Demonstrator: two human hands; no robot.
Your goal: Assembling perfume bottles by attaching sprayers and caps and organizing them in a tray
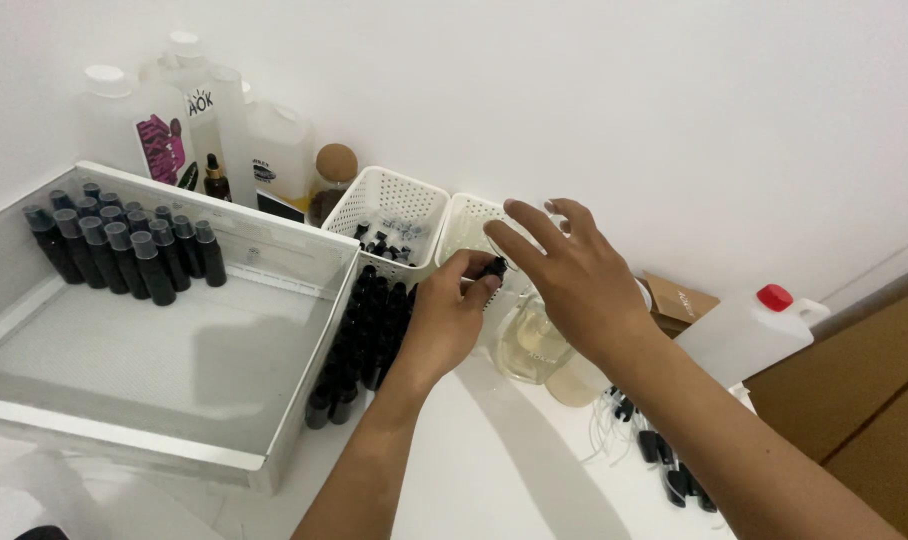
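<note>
White counter: tray [304, 300] holds capped bottles [124, 245]; left hand [449, 320] grip pinches small bottle [494, 268]; right hand [564, 270] open.

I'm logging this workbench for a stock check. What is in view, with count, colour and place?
Large tray: one, white, left on the table.
Small spray bottles in tray: about fifteen, dark with grey caps, tray's far left corner.
Loose small bottles: a cluster, black, count unclear, between the tray and the hands.
Perforated baskets: two, white, against the wall; the left one holds small dark parts.
Big bottles: several, translucent white, far left by the wall.
Cork-stoppered jar: one, dark, behind the tray.
Glass bottle: one, clear with pale liquid, under the hands.
Jug: one, white with red cap, right.
Spray tops with tubes: a pile, black, lower right.
Left hand: pinches a small black cap.
Right hand: open, over the second basket.
</note>
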